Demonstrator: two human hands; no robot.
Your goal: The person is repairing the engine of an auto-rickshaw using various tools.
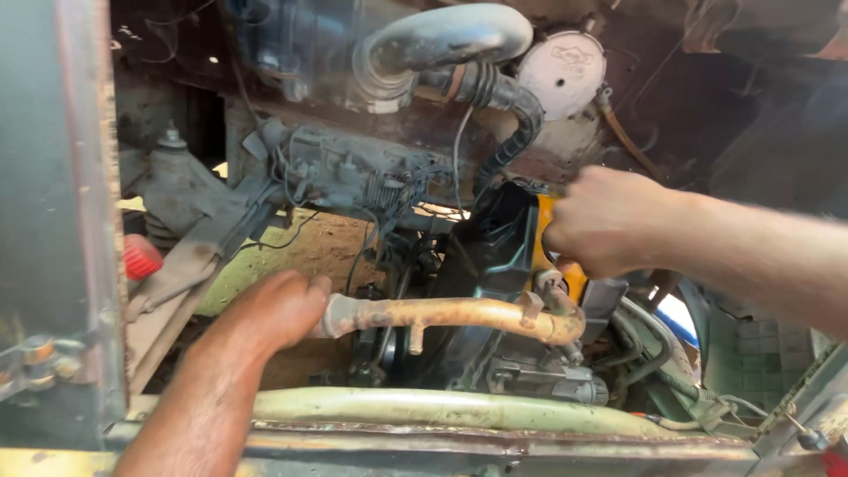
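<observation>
Left hand (281, 309) curled, fingers pressed around the rusty pipe (459, 314) at its left end; right hand (601, 223) fisted on the yellow-and-black tool (517, 243). Pipe looked stiff, gritty, fairly heavy.

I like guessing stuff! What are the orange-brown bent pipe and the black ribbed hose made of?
The orange-brown bent pipe, gripped by the left hand, looks like metal: stiff, rust-coloured, dull. The black ribbed hose looks like flexible plastic or rubber: ridged and curving. The right hand holds a yellow tool, probably plastic-cased.

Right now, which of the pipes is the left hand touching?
The left hand touches the rusty orange pipe at its left end. The grey curved pipe sits above; the pale green pipe lies below, untouched.
</observation>
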